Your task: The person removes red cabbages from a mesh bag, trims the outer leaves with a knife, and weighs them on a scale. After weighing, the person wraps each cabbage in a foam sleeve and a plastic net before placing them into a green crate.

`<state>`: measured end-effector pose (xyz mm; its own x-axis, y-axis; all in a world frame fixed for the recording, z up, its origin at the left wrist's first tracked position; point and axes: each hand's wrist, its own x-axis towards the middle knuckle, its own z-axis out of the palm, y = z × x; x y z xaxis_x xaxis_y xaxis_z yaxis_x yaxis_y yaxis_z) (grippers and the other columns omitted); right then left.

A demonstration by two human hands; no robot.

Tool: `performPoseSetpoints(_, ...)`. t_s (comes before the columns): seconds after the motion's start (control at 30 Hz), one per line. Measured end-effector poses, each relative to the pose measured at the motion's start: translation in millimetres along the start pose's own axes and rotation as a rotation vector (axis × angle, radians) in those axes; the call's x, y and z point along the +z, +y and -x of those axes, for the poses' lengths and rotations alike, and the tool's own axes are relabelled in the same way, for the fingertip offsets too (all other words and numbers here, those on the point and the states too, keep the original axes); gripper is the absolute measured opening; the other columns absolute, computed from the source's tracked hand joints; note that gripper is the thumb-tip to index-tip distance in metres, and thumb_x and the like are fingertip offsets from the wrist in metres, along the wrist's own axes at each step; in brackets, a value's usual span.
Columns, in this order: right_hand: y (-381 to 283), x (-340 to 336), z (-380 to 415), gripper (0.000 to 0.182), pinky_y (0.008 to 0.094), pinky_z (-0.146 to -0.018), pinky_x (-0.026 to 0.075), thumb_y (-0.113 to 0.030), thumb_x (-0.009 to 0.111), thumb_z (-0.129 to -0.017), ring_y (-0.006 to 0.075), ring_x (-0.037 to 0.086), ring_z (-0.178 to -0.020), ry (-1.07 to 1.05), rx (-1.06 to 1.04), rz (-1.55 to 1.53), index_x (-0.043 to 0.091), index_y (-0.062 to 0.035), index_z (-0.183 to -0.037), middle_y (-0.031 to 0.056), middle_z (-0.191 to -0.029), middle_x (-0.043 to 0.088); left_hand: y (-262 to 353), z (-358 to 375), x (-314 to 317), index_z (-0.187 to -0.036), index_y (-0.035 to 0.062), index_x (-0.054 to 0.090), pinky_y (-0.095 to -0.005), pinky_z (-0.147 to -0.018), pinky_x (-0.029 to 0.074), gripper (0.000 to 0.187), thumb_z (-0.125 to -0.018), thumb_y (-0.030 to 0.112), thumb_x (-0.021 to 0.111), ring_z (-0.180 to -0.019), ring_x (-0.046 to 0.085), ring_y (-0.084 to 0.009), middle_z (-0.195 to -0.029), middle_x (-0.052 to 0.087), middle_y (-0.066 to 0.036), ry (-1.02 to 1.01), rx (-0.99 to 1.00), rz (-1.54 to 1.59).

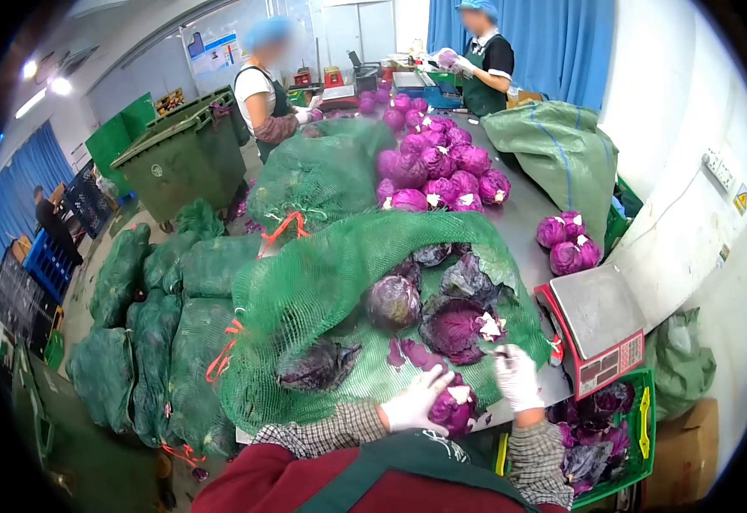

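Note:
My left hand (pixel 416 402), in a white glove, grips a trimmed red cabbage (pixel 454 412) at the table's near edge. To its right my right hand (pixel 519 378), also gloved, is raised with the fingers curled closed; whatever they hold, if anything, I cannot make out. A larger red cabbage (pixel 453 330) with a pale cut stem lies just beyond my hands on an open green mesh sack (pixel 305 291). Another cabbage (pixel 393 303) sits left of it, among loose dark outer leaves (pixel 318 366). Purple leaf pieces (pixel 412 352) lie before my left hand.
A red scale (pixel 600 321) stands at the right, above a green crate (pixel 643 427) of leaves. Peeled cabbages (pixel 437 162) are heaped further up the table. Full mesh sacks (pixel 155 342) are stacked at left. Two people work at the far end, near a green bin (pixel 181 158).

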<state>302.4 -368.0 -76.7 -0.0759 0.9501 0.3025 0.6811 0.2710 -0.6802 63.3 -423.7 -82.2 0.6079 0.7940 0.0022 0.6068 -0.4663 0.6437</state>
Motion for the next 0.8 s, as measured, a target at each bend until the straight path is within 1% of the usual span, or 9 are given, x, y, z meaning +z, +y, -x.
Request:
performPoseSetpoints(0.1,29,-34,36,0.045,0.0352,-0.091,0.045,-0.004,0.065,-0.076,0.0313,0.057,-0.103,0.151,0.175,0.2,0.054,0.0023,-0.119,0.0202,-0.11,0.058,-12,4,-13,-0.142,-0.0046,0.018,-0.0469,-0.11,0.023,0.115,-0.063,0.056,0.075,-0.134,0.023,-0.0428,-0.142,0.023,-0.032,0.016,-0.119,0.144)
performPoseSetpoints(0.13,33,-36,47,0.059,0.0362,-0.097,0.041,-0.004,0.068,-0.075,0.0318,0.052,-0.111,0.145,0.251,-0.042,0.045,0.0063,-0.128,0.02,-0.119,0.053,-16,3,-18,-0.142,-0.0055,0.019,-0.0458,-0.111,0.023,0.114,-0.064,0.055,0.075,-0.134,0.024,-0.0419,-0.141,0.025,-0.031,0.011,-0.163,0.261)
performPoseSetpoints(0.17,55,-24,59,0.052,0.0352,-0.094,0.043,-0.007,0.067,-0.079,0.0249,0.053,-0.108,0.15,0.25,-0.025,0.048,0.0031,-0.126,0.0158,-0.116,0.054,-21,1,-22,-0.141,-0.0063,0.02,-0.0446,-0.111,0.023,0.113,-0.064,0.055,0.075,-0.134,0.024,-0.0411,-0.14,0.027,-0.03,0.003,-0.207,0.377)
performPoseSetpoints(0.23,39,-4,69,0.041,0.0299,-0.074,0.05,-0.012,0.064,-0.085,0.0176,0.061,-0.083,0.047,0.332,-0.315,0.051,-0.0005,-0.122,0.0102,-0.098,0.059,-35,0,-18,-0.142,-0.0023,0.024,-0.0423,-0.112,0.021,0.105,-0.067,0.053,0.073,-0.134,0.025,-0.0401,-0.141,0.027,-0.028,0.032,-0.143,0.568)
performPoseSetpoints(0.3,2,8,66,0.031,0.0243,-0.049,0.046,-0.02,0.059,-0.09,0.0113,0.055,-0.051,-0.208,0.677,-0.597,0.054,-0.0041,-0.116,0.0039,-0.071,0.058,-35,-4,-27,-0.143,-0.0057,0.01,-0.0372,-0.108,0.031,0.107,-0.072,0.035,0.079,-0.129,0.038,-0.0281,-0.14,0.034,-0.023,-0.097,-0.19,0.477)
performPoseSetpoints(0.37,-15,34,69,0.035,0.025,-0.04,0.042,-0.032,0.059,-0.09,0.0109,0.049,-0.04,-0.252,0.772,-0.862,0.056,-0.0012,-0.107,0.0015,-0.057,0.052,-29,-5,-30,-0.143,-0.0067,0.011,-0.0368,-0.108,0.03,0.108,-0.071,0.036,0.079,-0.13,0.036,-0.0283,-0.142,0.031,-0.023,-0.08,-0.189,0.532)
performPoseSetpoints(0.63,-15,41,55,0.047,0.0227,-0.04,0.041,-0.021,0.058,-0.091,0.0076,0.048,-0.044,-0.069,0.53,-0.78,0.043,-0.0047,-0.132,0.0007,-0.07,0.055,-21,-37,-12,-0.143,-0.0059,0.016,-0.0434,-0.113,0.019,0.119,-0.061,0.049,0.082,-0.137,0.019,-0.0394,-0.146,0.02,-0.028,0.2,-0.095,0.207)
performPoseSetpoints(0.67,-16,43,54,0.049,0.0234,-0.041,0.04,-0.02,0.06,-0.089,0.0078,0.048,-0.045,-0.034,0.479,-0.712,0.043,-0.0047,-0.133,0.0008,-0.07,0.055,-23,-41,-7,-0.142,-0.0068,0.016,-0.0434,-0.113,0.02,0.12,-0.06,0.048,0.083,-0.137,0.021,-0.0397,-0.145,0.021,-0.029,0.176,-0.131,0.143)
performPoseSetpoints(0.8,4,45,65,0.054,0.0332,-0.083,0.036,-0.031,0.053,-0.091,0.0279,0.046,-0.095,-0.105,0.468,-0.517,0.041,0.0007,-0.133,0.0189,-0.109,0.05,-18,-49,-3,-0.139,-0.0123,0.017,-0.0439,-0.112,0.022,0.123,-0.056,0.05,0.083,-0.134,0.024,-0.0448,-0.142,0.024,-0.033,0.233,-0.072,0.051)
